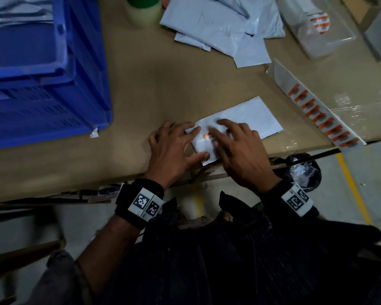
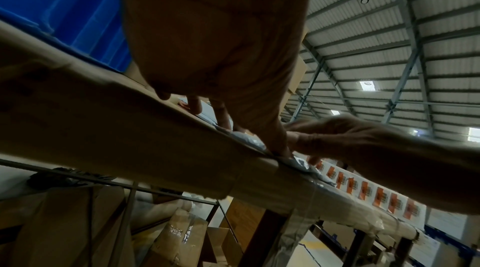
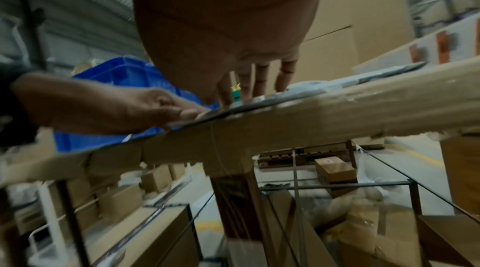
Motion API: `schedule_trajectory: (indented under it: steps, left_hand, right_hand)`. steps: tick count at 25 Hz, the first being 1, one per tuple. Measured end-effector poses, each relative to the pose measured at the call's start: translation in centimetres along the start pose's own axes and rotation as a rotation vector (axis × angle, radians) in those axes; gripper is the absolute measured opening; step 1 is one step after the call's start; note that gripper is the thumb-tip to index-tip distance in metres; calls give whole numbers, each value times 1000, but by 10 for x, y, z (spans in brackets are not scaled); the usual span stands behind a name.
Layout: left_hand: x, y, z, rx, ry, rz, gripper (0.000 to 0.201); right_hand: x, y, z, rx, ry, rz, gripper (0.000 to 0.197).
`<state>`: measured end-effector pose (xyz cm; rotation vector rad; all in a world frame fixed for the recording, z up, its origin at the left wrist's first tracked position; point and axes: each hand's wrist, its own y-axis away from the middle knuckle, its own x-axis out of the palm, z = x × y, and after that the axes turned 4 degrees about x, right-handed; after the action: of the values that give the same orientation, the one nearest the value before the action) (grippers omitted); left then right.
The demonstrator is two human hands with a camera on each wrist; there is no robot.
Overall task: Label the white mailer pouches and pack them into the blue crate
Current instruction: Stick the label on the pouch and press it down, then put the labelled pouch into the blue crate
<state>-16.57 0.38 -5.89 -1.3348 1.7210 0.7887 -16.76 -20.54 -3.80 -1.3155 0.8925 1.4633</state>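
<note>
Pressing an orange label (image 1: 206, 135) onto a white pouch (image 1: 246, 119) is the step in hand, I judge. Pouch lies flat on the table (image 1: 163, 84), near corner right at the table's front edge, probably kept close so both hands reach w/o stretching.

Left hand (image 1: 174, 148): fingers spread and mostly straight, tips on the pouch's left end, thumb flat on its near corner. Looks like pinning, not gripping, so the thin plastic doesn't slide or wrinkle. Right hand (image 1: 238, 148): fingers extended, loosely fanned over the pouch, one fingertip at the label; holds nothing, seems to be smoothing it down. Right wrist view shows straight fingers (image 3: 259, 78) coming down on the pouch at the table edge.

Blue crate (image 1: 46, 84) sits left of the pouch, well apart, w/ pale sheets inside, likely pouches already packed, can't tell for sure. Placed there for a short move once labelled, I'd guess.

Label strip (image 1: 317, 111) w/ orange stickers runs diagonally just right of the pouch, beside the right hand, handy for peeling the next one. Pile of pouches (image 1: 220, 27) lies beyond the pouch, toward the table's far side. Clear box (image 1: 317, 29) w/ orange bits sits right of that pile; a tape roll (image 1: 141, 12) to its left.
</note>
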Motion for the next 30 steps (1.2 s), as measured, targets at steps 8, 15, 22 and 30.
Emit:
schedule_trajectory:
  steps: [8,15,22,30]
  left_hand:
    - [-3,-1,-1,24,-39,9,72]
    - [-2,1,-1,8,-39,30,76]
    - [-2,1,-6,-36,0,55,75]
    - [-13,9,-23,-108,6,7,68]
  right_hand:
    - [4,13,6,-50,66,69,61]
    - [2,14,-1,-95,37,28,58]
    - [0,13,-25,-108,95,40,61]
    - [-21,-31,-73,-336,-43,210,107]
